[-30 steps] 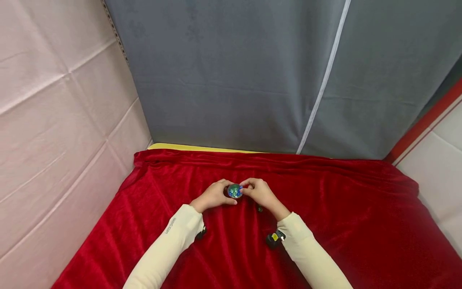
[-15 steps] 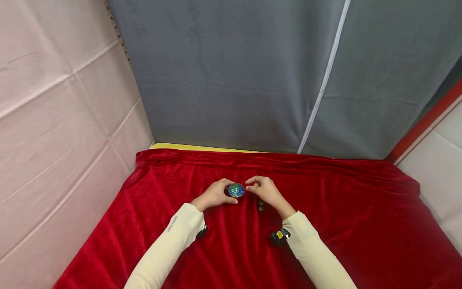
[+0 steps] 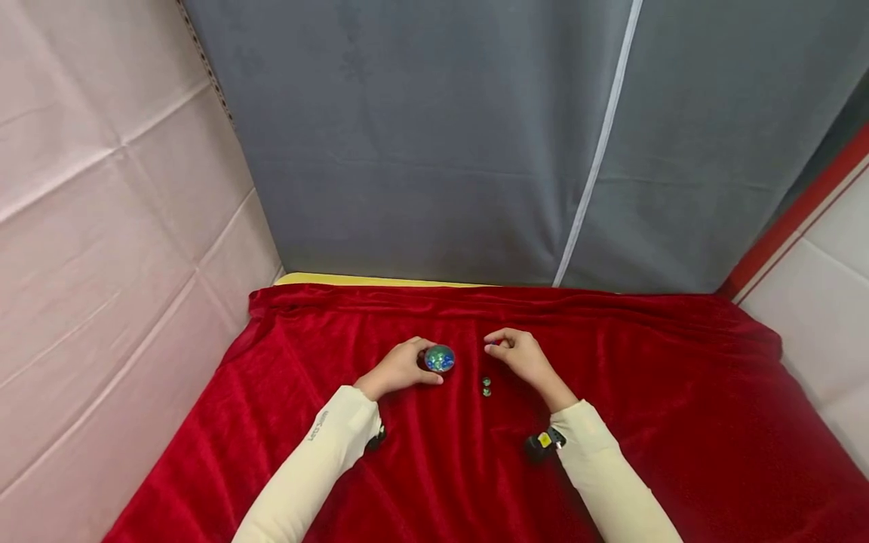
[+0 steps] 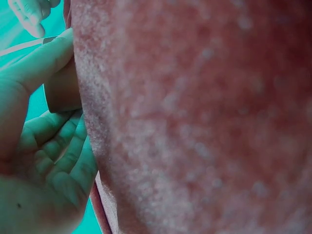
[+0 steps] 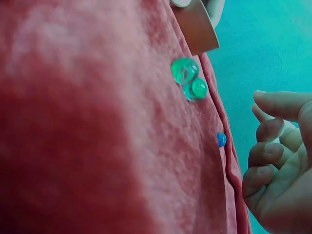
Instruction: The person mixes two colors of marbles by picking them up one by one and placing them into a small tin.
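My left hand holds a small brown cup from its left side, thumb at the near side and fingers at the far side. Green and blue marbles show in the cup's mouth. To the right, my right hand hovers low over the cloth with loosely curved fingers. A blue marble lies on the cloth by those fingertips, with a gap between them in the right wrist view. Two clear green marbles rest close together between the cup and my right hand.
Red velvet cloth with folds covers the table. A yellow edge shows at the back, before a grey curtain. Pale panels stand at left and right. A dark wrist device hangs beneath my right sleeve.
My right hand has drawn away from the cup's mouth to the right, over by a blue marble. The two green marbles on the cloth are uncovered. My left hand keeps holding the cup in place.
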Demonstrator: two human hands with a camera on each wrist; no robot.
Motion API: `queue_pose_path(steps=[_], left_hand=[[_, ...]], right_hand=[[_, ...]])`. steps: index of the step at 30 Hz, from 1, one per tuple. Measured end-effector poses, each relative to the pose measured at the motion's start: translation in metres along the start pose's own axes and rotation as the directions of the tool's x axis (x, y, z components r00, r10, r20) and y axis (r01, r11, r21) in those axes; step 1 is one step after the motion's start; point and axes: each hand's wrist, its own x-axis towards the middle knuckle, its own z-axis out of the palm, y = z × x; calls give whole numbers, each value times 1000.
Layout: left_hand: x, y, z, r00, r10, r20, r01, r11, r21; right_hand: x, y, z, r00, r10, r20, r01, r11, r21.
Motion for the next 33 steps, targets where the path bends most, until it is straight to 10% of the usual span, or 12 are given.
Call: queue_pose_path(steps=[33], left_hand=[[0, 0, -2, 1000, -9, 3, 9, 1000, -19]], right_hand=[[17, 22, -3, 996, 84, -30, -87, 990, -113]])
